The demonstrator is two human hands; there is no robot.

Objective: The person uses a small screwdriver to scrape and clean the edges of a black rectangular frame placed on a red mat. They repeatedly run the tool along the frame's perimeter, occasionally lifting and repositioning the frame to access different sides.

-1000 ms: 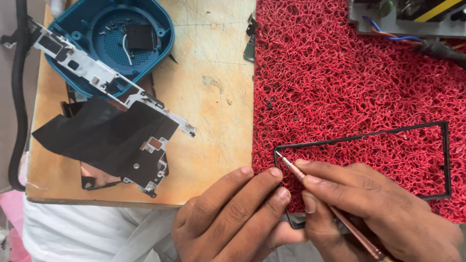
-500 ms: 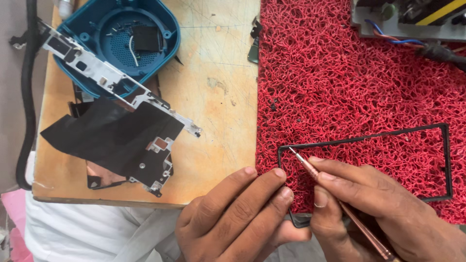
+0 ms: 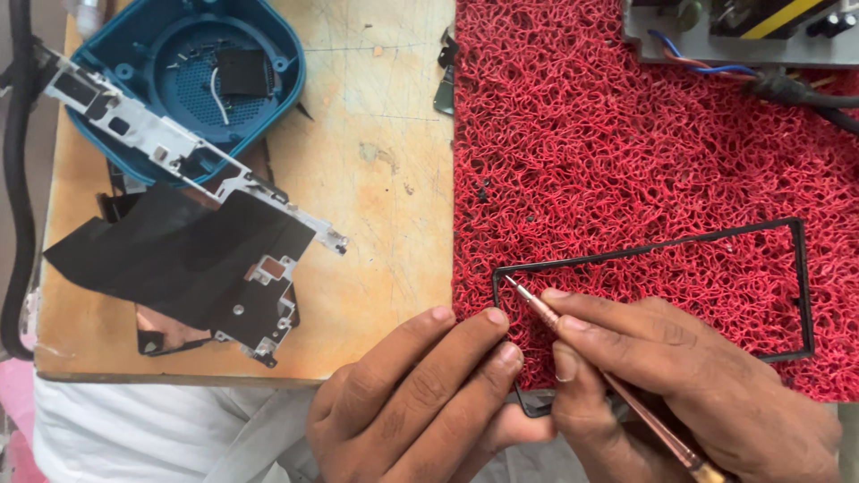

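The right hand (image 3: pixel 689 385) has its fingers (image 3: pixel 591 335) clamped on a thin copper-coloured metal probe (image 3: pixel 617 385), held like a pen. The probe's tip rests just inside the near-left corner of a thin black rectangular plastic frame (image 3: pixel 801 286). The left hand (image 3: pixel 420 402) lies just beside it, its fingers (image 3: pixel 465 344) together and flat, their tips pressing on the frame's left edge; they grip nothing. The frame lies on a red looped-fibre mat (image 3: pixel 626 152), stretching away to the right of the fingers. Compared with half a second ago, the probe tip sits slightly nearer the frame's corner, while both hands and the frame have hardly shifted. Left of the fingers, the bare wooden surface (image 3: pixel 385 206) carries a black sheet with a silver metal bracket (image 3: pixel 197 259), and beyond that a blue rounded plastic housing (image 3: pixel 192 80). Far beyond the right hand, at the mat's top edge, sits a grey device with coloured wires (image 3: pixel 707 54).
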